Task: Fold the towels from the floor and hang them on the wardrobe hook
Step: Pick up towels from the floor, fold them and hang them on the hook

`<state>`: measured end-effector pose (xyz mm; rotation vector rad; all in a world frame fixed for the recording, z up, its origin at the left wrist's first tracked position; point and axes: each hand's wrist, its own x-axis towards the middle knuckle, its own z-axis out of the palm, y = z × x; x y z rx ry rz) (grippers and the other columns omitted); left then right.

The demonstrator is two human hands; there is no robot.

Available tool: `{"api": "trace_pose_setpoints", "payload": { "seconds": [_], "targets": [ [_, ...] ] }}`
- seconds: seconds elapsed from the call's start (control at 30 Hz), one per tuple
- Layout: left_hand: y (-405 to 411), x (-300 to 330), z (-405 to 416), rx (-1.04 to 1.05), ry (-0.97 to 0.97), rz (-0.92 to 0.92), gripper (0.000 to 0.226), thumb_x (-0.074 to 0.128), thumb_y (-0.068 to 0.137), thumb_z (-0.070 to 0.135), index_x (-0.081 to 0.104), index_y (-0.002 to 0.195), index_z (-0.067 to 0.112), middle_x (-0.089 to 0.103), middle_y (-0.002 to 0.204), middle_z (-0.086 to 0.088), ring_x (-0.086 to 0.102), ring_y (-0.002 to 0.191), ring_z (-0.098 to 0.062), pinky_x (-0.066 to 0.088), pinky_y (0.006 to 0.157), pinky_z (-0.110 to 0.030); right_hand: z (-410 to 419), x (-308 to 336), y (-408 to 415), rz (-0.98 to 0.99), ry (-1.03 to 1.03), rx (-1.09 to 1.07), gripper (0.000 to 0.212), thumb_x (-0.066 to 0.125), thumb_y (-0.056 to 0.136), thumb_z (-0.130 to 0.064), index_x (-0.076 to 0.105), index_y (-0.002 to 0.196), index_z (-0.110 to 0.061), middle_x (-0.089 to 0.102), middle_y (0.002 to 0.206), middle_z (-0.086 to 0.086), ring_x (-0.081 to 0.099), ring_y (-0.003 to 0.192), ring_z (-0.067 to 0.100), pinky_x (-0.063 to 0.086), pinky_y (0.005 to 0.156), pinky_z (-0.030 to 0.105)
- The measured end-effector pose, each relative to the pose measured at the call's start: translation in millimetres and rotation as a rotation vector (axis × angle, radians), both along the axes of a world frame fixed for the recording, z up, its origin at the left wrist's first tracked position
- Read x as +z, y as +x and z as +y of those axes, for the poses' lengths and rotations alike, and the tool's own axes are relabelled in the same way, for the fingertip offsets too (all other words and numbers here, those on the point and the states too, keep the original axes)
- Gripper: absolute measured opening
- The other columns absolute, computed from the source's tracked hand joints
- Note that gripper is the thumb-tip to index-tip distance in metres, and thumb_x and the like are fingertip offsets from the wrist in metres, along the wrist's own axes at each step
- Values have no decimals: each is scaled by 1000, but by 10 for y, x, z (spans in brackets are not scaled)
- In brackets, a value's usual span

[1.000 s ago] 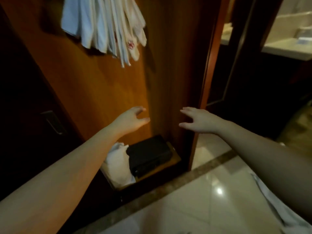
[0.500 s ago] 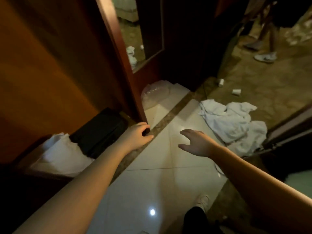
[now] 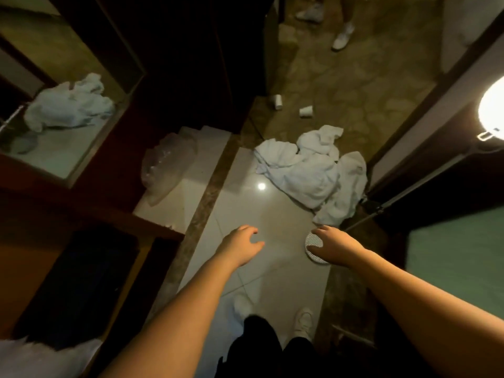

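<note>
- Both bare arms reach forward and down over the pale tiled floor (image 3: 245, 214); the left hand (image 3: 240, 245) hangs palm down with its fingers (image 3: 252, 231) loosely spread and holding nothing.
- The right hand (image 3: 331, 248) is likewise palm down, fingers apart and empty, directly above a round white ribbed disc (image 3: 312, 245) lying on the floor.
- The towels (image 3: 313, 170), a crumpled white heap, lie on the floor beyond both hands, nearer the right hand but apart from it, where tile meets the brown patterned carpet (image 3: 354, 85).
- Nothing stands between the hands and the towels; a bright spot of light reflects off the tile beside the heap.
- Beyond the towels, two small white cups (image 3: 305, 111) lie tipped on the carpet, and farther still another person's white shoes (image 3: 341, 40) stand at the frame's top edge.
- Left of the towels, a crinkled clear plastic bag (image 3: 166, 167) rests against the dark wooden wardrobe (image 3: 114, 192).
- A mirror panel (image 3: 68, 110) on the wardrobe side shows a reflected white heap of cloth.
- In the wardrobe's low compartment, nearer the wearer than the bag, sits a dark box-like object (image 3: 81, 282), with white fabric (image 3: 41, 358) beside it at the bottom edge; its contents cannot be told.
- The wearer's own white shoes (image 3: 304, 323) and dark trousers show below the arms.
- A glaring round lamp (image 3: 493, 107) burns at the right edge.
</note>
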<state>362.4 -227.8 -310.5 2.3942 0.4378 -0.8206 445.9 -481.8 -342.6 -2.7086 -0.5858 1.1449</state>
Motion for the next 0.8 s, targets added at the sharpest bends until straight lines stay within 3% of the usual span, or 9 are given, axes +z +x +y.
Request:
{"api": "trace_pose_setpoints", "payload": {
  "seconds": [0.17, 0.37, 0.63, 0.8],
  "targets": [
    [933, -462, 219, -17, -20, 75, 52, 58, 96, 41, 50, 143, 18, 45, 151, -2, 47, 134, -24, 39, 110, -37, -7, -338, 545, 82, -83, -118, 62, 58, 91, -57, 53, 140, -19, 53, 142, 3, 52, 129, 24, 45, 103, 37],
    [2283, -1133, 754, -114, -7, 126, 50, 54, 98, 41, 50, 143, 19, 47, 149, -5, 50, 132, -26, 42, 106, -37, 228, -787, 1508, 133, -142, -273, 65, 56, 92, -56, 45, 149, -28, 49, 148, -2, 50, 132, 22, 44, 104, 35],
    [3832, -2162, 1298, -205, 9, 207, 41, 53, 98, 30, 55, 136, 17, 53, 143, -6, 55, 124, -27, 46, 100, -35, 716, -1798, 2886, 275, -111, -466, 62, 56, 98, -49, 43, 150, -18, 43, 153, 7, 44, 138, 24, 38, 107, 30],
    [4541, -2999, 1267, -273, -10, 241, 43, 51, 99, 32, 54, 139, 16, 52, 143, -7, 53, 125, -27, 46, 101, -37, 911, -2787, 3582, 320, -68, -473, 59, 58, 100, -39, 43, 149, -10, 45, 150, 13, 45, 136, 28, 39, 108, 32]
  ]
}}
